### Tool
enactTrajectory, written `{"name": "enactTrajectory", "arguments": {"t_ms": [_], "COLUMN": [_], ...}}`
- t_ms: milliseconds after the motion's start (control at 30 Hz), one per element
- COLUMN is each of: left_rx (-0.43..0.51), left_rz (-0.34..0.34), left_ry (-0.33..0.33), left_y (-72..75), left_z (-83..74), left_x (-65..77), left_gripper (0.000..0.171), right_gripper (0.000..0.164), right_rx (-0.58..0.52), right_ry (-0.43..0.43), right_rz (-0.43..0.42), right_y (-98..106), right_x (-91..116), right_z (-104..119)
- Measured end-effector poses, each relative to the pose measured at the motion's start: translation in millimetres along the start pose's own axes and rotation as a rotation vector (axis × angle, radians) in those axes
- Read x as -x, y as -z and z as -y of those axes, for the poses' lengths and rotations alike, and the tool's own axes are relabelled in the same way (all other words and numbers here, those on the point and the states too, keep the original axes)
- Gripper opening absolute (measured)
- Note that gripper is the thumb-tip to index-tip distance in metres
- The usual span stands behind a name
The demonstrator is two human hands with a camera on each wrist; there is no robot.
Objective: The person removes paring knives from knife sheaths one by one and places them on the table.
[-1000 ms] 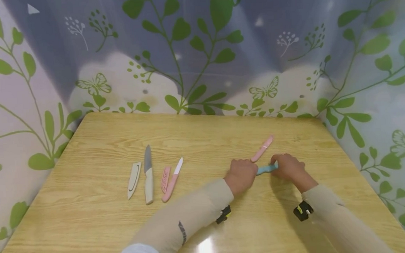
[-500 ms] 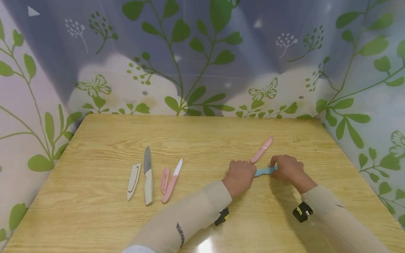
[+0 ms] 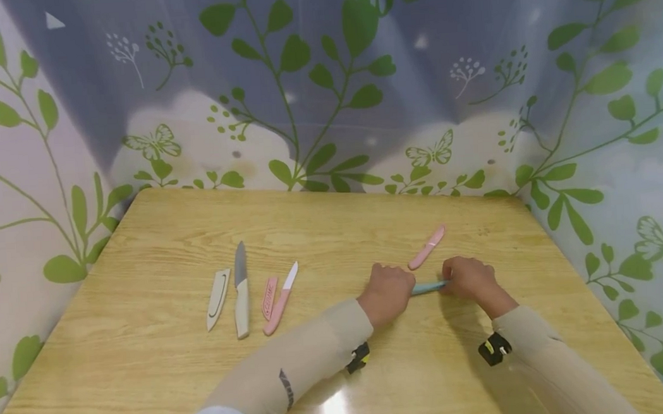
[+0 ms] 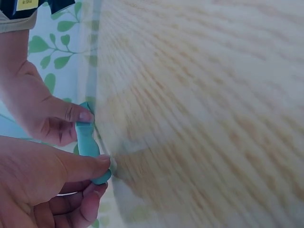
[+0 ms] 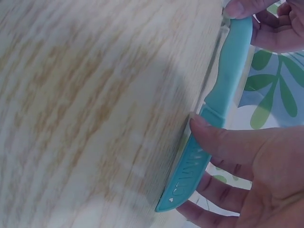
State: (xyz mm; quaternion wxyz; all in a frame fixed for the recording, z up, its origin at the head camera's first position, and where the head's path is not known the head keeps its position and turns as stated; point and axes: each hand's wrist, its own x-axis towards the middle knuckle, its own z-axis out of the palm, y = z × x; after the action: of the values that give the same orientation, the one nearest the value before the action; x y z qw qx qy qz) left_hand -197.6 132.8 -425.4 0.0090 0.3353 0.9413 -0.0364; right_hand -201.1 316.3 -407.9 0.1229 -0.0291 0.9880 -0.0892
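My left hand and right hand hold a teal knife between them, low over the right part of the table. Its blade is covered by a teal sheath with raised lettering. In the right wrist view, my right thumb and fingers pinch the sheath near where it meets the handle. The left hand pinches the handle's butt end, as the left wrist view shows with the knife between both hands. Just beyond the hands lies a pink sheathed knife.
To the left lie a cream sheath, a cream-handled knife with a bare grey blade, a pink sheath and a pink-handled knife with a bare white blade. A leaf-patterned curtain surrounds the wooden table.
The left hand has shifted slightly left and towards the person. The teal knife now shows a thinner side in the head view. Both hands keep their hold; the other knives stay put.
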Motion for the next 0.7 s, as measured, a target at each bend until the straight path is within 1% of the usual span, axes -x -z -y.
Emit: {"name": "enactTrajectory", "arguments": {"t_ms": [100,200,300,467,633,700], "left_rx": [0.006,0.012,0.012,0.039,0.065,0.088], "left_rz": [0.021,0.022,0.033,0.064,0.041,0.028], "left_ry": [0.010,0.022,0.030,0.059,0.076,0.072], "left_y": [0.8,2.6,5.0,11.1,13.2,13.0], "left_z": [4.0,10.5,18.0,28.9,39.3,43.6], "left_x": [1.6,2.3,3.0,5.4,8.4,9.6], "left_gripper": [0.008,0.010,0.010,0.010,0.010,0.011], "right_gripper": [0.020,0.020,0.018,0.015,0.015,0.014], "right_rx": [-0.009,-0.020,-0.034,-0.053,-0.099,-0.130], "right_ry": [0.015,0.047,0.090,0.168,0.275,0.298], "right_rz": [-0.006,-0.020,-0.030,-0.050,-0.103,-0.117], "right_y": [0,2,2,2,0,-2], "right_x": [1,0,0,-2,-3,-4], "right_z": [1,2,5,8,9,10]}}
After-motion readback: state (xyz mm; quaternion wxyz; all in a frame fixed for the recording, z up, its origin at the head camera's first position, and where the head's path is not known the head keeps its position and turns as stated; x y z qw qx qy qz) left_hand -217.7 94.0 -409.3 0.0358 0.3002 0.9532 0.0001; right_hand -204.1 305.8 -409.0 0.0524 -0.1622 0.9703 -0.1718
